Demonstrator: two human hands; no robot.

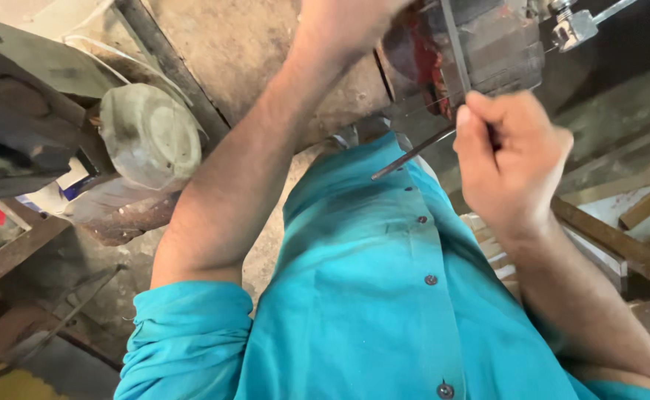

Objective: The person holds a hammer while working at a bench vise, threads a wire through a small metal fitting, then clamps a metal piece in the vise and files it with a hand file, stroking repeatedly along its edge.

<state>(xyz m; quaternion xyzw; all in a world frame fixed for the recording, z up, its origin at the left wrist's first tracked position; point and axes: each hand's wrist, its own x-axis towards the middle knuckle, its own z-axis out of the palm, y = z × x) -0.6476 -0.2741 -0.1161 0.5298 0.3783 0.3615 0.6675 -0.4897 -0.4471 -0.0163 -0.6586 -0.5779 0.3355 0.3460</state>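
Note:
I look down along my teal buttoned shirt [369, 296]. My right hand [514, 159] is closed around a thin dark metal rod [412, 153], whose free end points down-left over my chest. Just above that fist sits a grey metal machine part with reddish windings [466, 44]. My left forearm rises to the frame's top, where my left hand [340, 18] is cut off by the edge, next to that machine part. Its fingers are out of sight.
A dusty round grey cap [151, 137] lies at the left beside a dark heavy metal piece [14, 111]. A metal clamp screw with a handle [580, 26] sticks out at top right. Wooden planks [621, 241] lie at the right on a dirty concrete floor [243, 44].

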